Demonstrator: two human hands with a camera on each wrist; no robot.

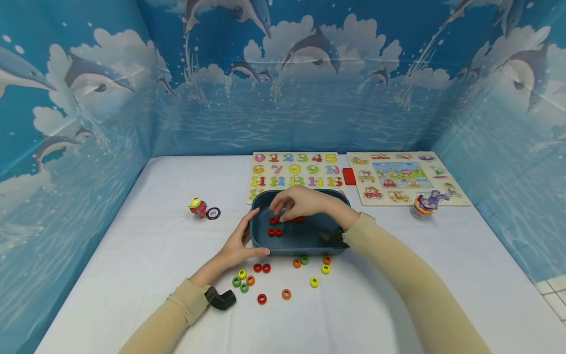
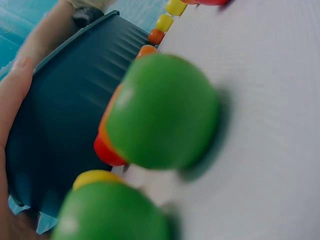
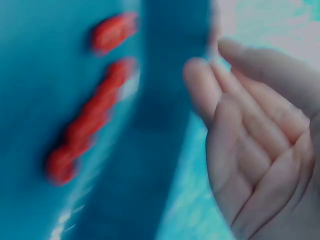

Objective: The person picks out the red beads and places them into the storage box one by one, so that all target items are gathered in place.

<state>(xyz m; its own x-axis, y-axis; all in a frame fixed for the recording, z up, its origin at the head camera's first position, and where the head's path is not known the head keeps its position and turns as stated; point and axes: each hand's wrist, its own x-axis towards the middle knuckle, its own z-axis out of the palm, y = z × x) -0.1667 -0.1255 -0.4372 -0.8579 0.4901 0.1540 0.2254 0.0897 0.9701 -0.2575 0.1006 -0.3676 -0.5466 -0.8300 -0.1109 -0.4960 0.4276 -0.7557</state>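
Dolphin-printed cloth hung behind the tray. The left grip held the tray's left end. Inside, towards that end, lay red beads, probably light, hard and slippery, best pinched across their sides, close beside the right grip, its fingers loosely bent, seemingly around nothing.

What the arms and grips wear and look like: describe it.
The left sleeve and right sleeve are long and beige, with gathered cuffs. The left grip and right grip are ungloved. A black device sits by the left wrist; a dark piece by the right, shape unclear.
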